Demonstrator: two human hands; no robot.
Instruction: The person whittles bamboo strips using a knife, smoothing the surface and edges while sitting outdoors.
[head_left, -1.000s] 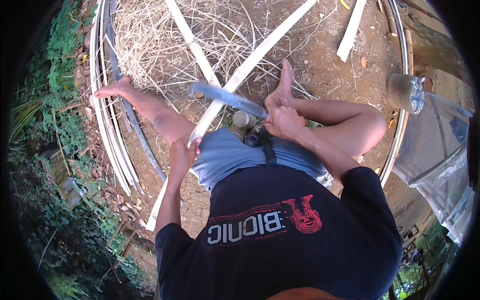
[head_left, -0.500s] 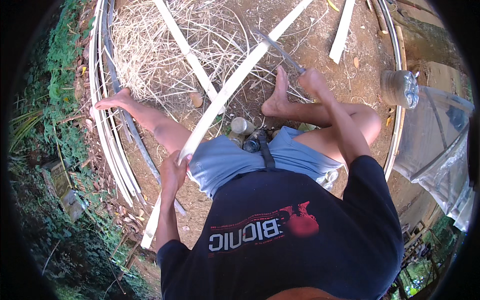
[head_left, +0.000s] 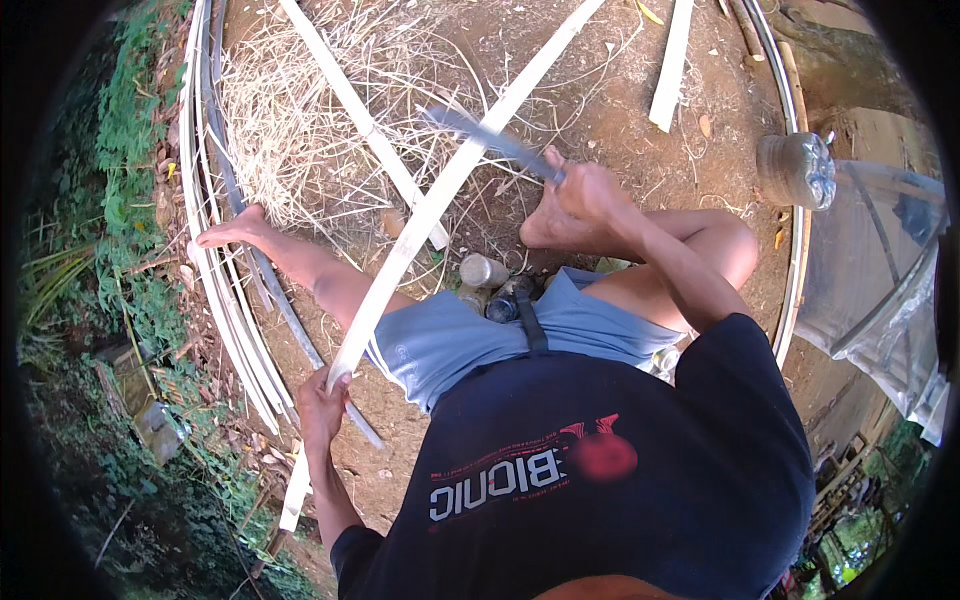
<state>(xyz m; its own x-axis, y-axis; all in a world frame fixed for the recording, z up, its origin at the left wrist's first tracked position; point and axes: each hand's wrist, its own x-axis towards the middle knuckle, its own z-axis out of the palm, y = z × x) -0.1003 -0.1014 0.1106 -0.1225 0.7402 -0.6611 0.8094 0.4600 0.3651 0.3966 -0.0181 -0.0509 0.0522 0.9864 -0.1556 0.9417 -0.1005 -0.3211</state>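
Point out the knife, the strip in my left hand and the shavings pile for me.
Knife point(head_left: 520, 155): head view, on the blade.
Pale strip point(head_left: 425, 218): head view, about midway along.
Shavings pile point(head_left: 285, 115): head view, on its left half.

A black T-shirt point(head_left: 600, 505), printed red and grey, tops grey-blue shorts point(head_left: 460, 335).

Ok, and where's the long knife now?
In the head view, upper middle: the right hand holds the long knife, its blade crossing the pale strip in the left hand.

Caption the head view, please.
Left hand grips a pale strip; right hand holds a knife across it, near shavings.
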